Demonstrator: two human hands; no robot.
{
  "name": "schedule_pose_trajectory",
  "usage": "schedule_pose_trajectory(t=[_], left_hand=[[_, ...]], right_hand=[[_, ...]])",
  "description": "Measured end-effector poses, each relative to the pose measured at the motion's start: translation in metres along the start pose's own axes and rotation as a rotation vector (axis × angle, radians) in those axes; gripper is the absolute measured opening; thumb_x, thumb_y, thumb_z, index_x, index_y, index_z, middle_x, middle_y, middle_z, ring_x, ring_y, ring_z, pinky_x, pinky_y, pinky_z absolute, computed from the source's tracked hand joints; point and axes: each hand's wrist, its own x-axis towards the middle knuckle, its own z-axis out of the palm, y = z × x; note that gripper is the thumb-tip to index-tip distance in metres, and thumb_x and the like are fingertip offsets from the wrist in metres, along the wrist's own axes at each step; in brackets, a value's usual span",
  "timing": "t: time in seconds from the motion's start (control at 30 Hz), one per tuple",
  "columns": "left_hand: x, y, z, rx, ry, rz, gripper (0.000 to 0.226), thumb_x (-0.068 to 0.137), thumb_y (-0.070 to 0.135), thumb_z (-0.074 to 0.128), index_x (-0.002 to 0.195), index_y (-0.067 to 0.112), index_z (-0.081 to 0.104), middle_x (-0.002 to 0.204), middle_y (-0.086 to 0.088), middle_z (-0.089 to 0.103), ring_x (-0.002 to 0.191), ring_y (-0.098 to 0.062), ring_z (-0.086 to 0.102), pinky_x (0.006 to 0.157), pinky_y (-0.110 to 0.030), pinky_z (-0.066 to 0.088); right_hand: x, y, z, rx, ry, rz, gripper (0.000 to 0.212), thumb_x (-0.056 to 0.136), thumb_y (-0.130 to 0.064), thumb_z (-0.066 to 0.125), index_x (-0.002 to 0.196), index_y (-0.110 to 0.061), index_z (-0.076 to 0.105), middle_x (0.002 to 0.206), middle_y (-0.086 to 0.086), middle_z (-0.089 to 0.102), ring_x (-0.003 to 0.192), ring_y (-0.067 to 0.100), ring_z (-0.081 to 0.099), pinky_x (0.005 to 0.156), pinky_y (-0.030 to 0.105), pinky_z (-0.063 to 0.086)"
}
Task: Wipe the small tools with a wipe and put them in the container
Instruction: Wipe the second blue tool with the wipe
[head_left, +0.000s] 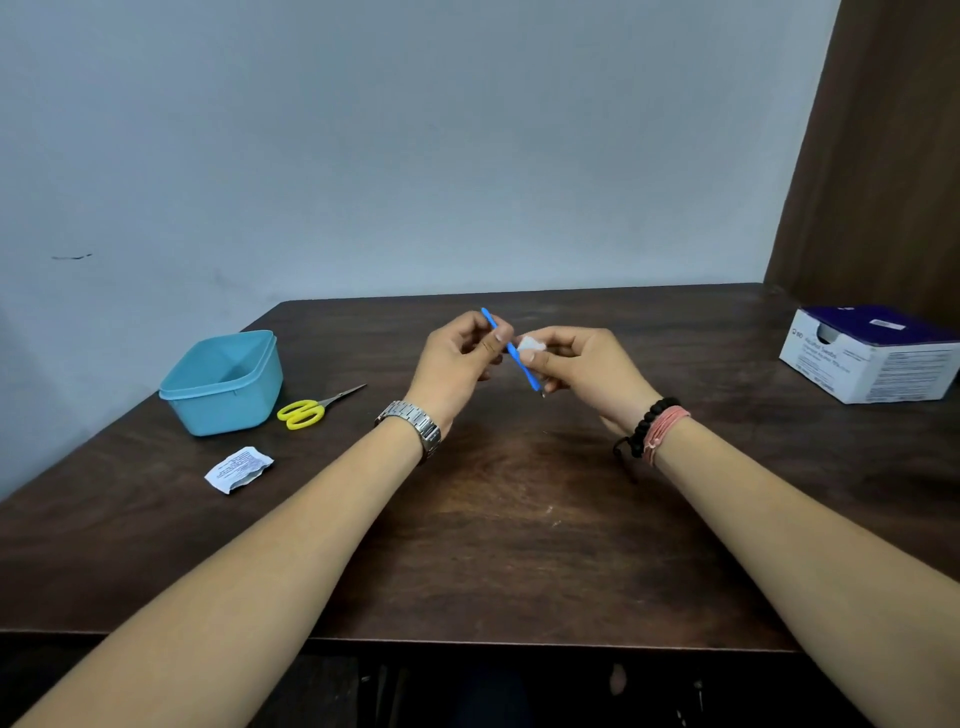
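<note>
In the middle of the frame we see both hands raised a little above the table (519, 545), close to each other. The left hand (457, 364) pinches the upper part of a thin blue tool (511, 349) between thumb and fingers, and the other fingers are curled. The tool is tilted: its upper end points to the upper left of the frame and its lower end, with a small dark tip, points to the lower right. The right hand (587, 371) pinches a small white wipe (531, 344) and presses it against the middle of the tool, so the wipe touches the tool just beside the left fingers. On the left wrist there is a metal watch (415, 423), and on the right wrist we see bracelets (657, 426), one of dark beads and one of pink threads. At the left of the frame an open light blue container (223, 384) stands on the table; how much is inside we cannot tell. Just beside it, to the right, lie scissors (311, 408) with yellow handles. Below the container, in the lower left, lies a torn white sachet (238, 468). At the right edge a white and purple box (872, 353) stands, well apart from the hands.
</note>
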Motion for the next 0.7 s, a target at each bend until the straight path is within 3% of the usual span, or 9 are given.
schedule_pose_trajectory(t=[0.13, 0.33, 0.5, 0.7], left_hand=[[-0.0010, 0.0011, 0.0010, 0.048, -0.026, 0.005, 0.007, 0.092, 0.023, 0.065, 0.084, 0.024, 0.065, 0.081, 0.005, 0.065, 0.069, -0.002, 0.056, 0.062, -0.015, 0.048], [0.0015, 0.0013, -0.0033, 0.010, 0.056, 0.043, 0.008, 0.090, 0.025, 0.067, 0.081, 0.026, 0.066, 0.077, 0.009, 0.064, 0.072, -0.005, 0.054, 0.061, -0.016, 0.047], [-0.0001, -0.0034, 0.0001, 0.036, -0.053, 0.043, 0.012, 0.088, 0.020, 0.069, 0.078, 0.025, 0.068, 0.071, 0.011, 0.063, 0.061, 0.001, 0.050, 0.056, -0.014, 0.043], [0.0043, -0.0037, -0.0047, 0.003, 0.020, 0.048, 0.012, 0.086, 0.025, 0.072, 0.075, 0.027, 0.067, 0.067, 0.017, 0.062, 0.064, 0.003, 0.054, 0.060, -0.016, 0.045]], right_hand=[[-0.0002, 0.0006, 0.0011, -0.002, -0.017, 0.031, 0.018, 0.085, -0.008, 0.073, 0.102, -0.006, 0.070, 0.080, 0.006, 0.070, 0.055, 0.003, 0.058, 0.055, 0.018, 0.048], [-0.0023, 0.0012, 0.0002, -0.054, -0.070, 0.038, 0.013, 0.084, -0.012, 0.074, 0.097, -0.011, 0.075, 0.081, 0.004, 0.072, 0.063, 0.003, 0.058, 0.059, 0.017, 0.049], [-0.0010, -0.0008, -0.0020, -0.001, -0.015, 0.019, 0.009, 0.084, -0.010, 0.073, 0.088, -0.019, 0.075, 0.071, -0.004, 0.071, 0.059, 0.001, 0.055, 0.057, 0.016, 0.049], [-0.0056, 0.0031, 0.0040, -0.140, -0.175, 0.075, 0.009, 0.084, -0.010, 0.073, 0.079, -0.018, 0.075, 0.070, 0.000, 0.070, 0.056, 0.001, 0.056, 0.053, 0.015, 0.047]])
